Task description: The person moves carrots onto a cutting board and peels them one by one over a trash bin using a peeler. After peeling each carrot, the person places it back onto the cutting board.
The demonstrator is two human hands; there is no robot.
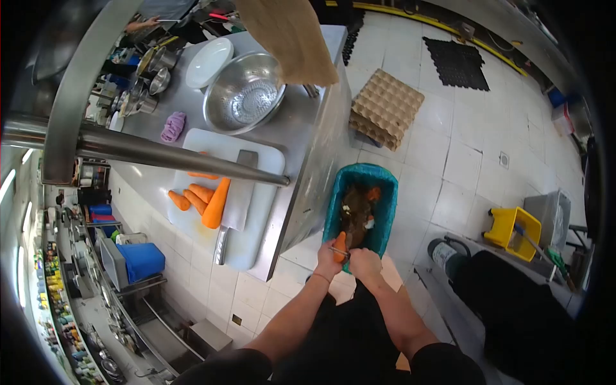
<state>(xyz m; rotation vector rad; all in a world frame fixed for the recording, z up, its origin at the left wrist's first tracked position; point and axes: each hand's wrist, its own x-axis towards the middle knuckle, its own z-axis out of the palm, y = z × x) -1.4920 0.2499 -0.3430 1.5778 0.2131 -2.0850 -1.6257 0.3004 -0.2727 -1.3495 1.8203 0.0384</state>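
Note:
Over the near end of a teal-lined bin [329, 218] my left hand [327, 262] holds an orange carrot [340, 245]. My right hand [365, 264] is closed on a small peeler [340, 252], which lies across the carrot. Dark scraps and orange bits [358, 208] show inside the bin. To the left, several carrots [217, 204] rest on a white cutting board [250, 247], beside a broad-bladed knife [237, 205] with its handle toward the board's near edge.
A metal bowl [245, 93], a white plate [210, 63] and a purple cloth [173, 127] sit on the steel table [298, 163]. A metal bar crosses above it. Egg trays [387, 106] stand beyond the bin, a yellow bucket [513, 232] at right. Another person's hand [142, 24] shows far back.

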